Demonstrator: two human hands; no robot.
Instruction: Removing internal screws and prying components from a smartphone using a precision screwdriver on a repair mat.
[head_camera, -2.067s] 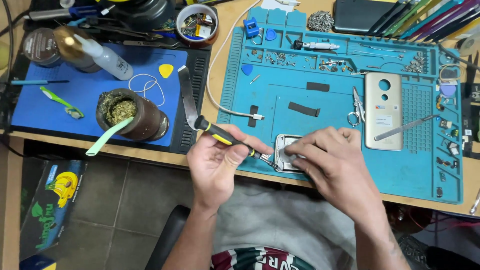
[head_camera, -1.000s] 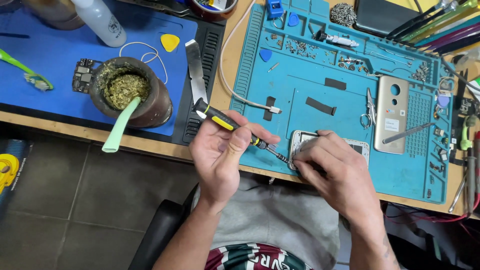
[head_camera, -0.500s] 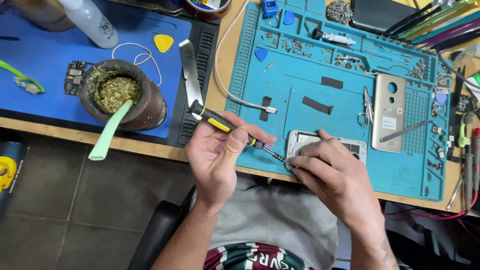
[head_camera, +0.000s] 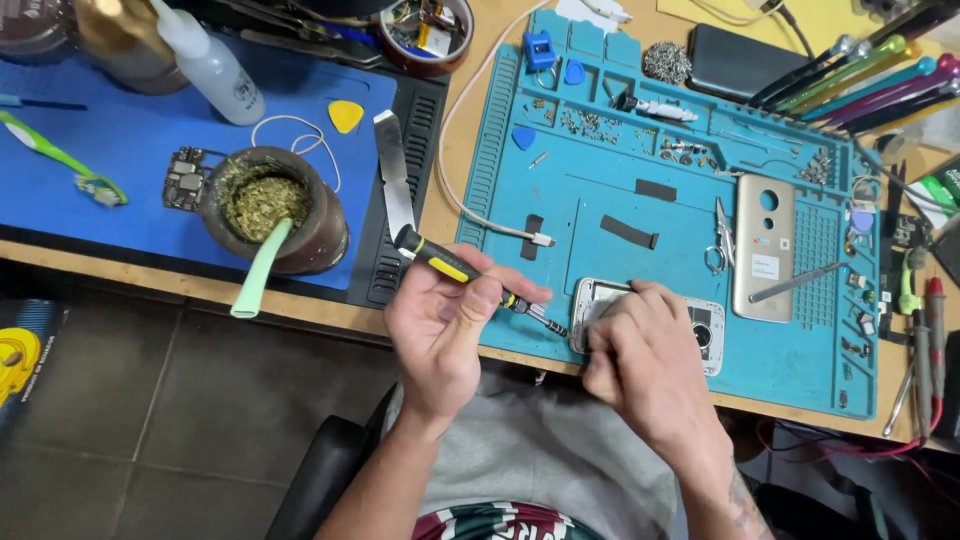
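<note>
Little moved: left hand (head_camera: 440, 330) grips screwdriver (head_camera: 462, 273); right hand (head_camera: 640, 365) pins phone frame (head_camera: 705, 335) (apparently).

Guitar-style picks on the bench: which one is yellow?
The yellow pick lies on the dark blue mat beside the metal spatula blade; the others, blue, sit on the teal mat.

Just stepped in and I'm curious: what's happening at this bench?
A person is working on an opened phone lying on a teal work mat. The left hand holds a black-and-yellow screwdriver with its tip at the phone's edge, while the right hand steadies the phone. A gold back cover lies beside it.
</note>
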